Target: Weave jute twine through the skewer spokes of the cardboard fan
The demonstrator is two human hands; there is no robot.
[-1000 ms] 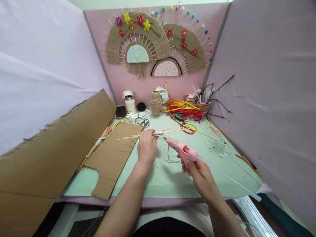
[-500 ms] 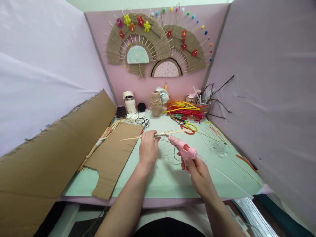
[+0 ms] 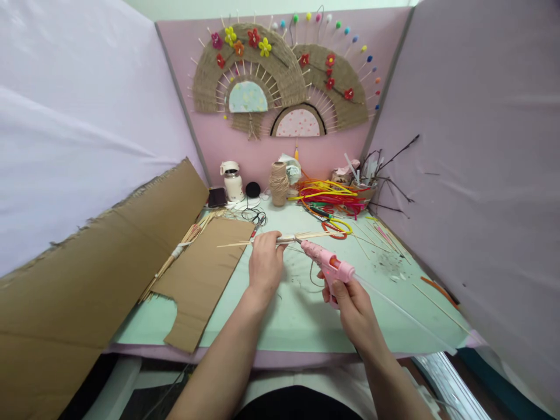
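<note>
My left hand (image 3: pixel 266 259) is closed around a small bundle of thin wooden sticks (image 3: pixel 315 235), held level above the table. The sticks poke out on both sides of the fist, and a pale band wraps their middle. In my right hand (image 3: pixel 350 297) is a pink hot glue gun (image 3: pixel 326 261), gripped by its handle. Its metal nozzle meets the bundle just right of my left fingers; whether it touches is too small to tell. A long clear glue stick (image 3: pixel 402 312) trails from the back of the gun.
Cut cardboard (image 3: pixel 205 262) and a tied stick bundle (image 3: pixel 184 248) lie left, beside a standing cardboard sheet (image 3: pixel 109 262). Scissors (image 3: pixel 335 227), pipe cleaners (image 3: pixel 326 191), a twine spool (image 3: pixel 279 185) and a white bottle (image 3: pixel 233 184) are at the back. Loose sticks (image 3: pixel 441 306) lie right.
The whole view has shifted slightly. Both hands keep their holds, and the glue gun's nozzle stays at the stick bundle.
</note>
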